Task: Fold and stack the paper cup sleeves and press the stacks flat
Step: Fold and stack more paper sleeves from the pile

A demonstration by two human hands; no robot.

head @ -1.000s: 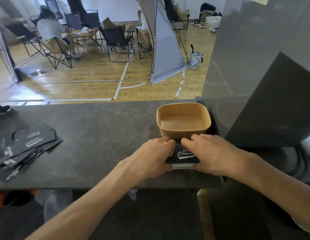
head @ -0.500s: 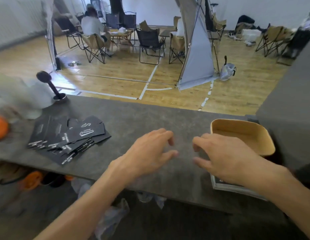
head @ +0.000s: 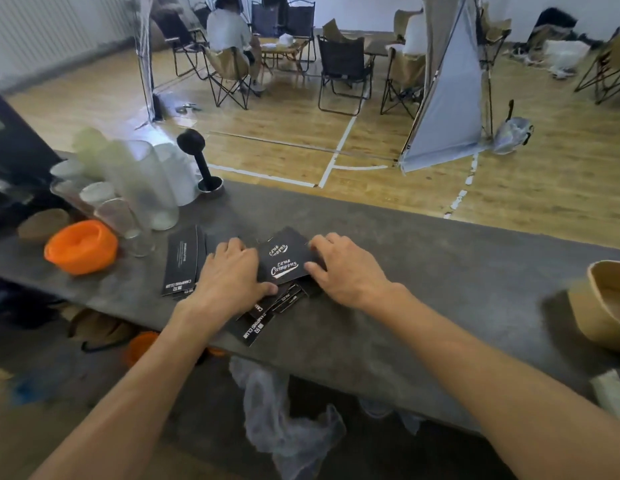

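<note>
Left hand (head: 232, 275) and right hand (head: 343, 268) lie flat, apart, flanking the black printed paper sleeve (head: 284, 259) mid-frame, likely gathering the pile.

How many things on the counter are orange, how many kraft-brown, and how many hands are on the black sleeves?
Orange: 1, the orange holder
Kraft-brown: 2, the bowl at right, a blurred brown thing at far left
Hands on the sleeves: 2, left hand, right hand
Total: 5
</note>
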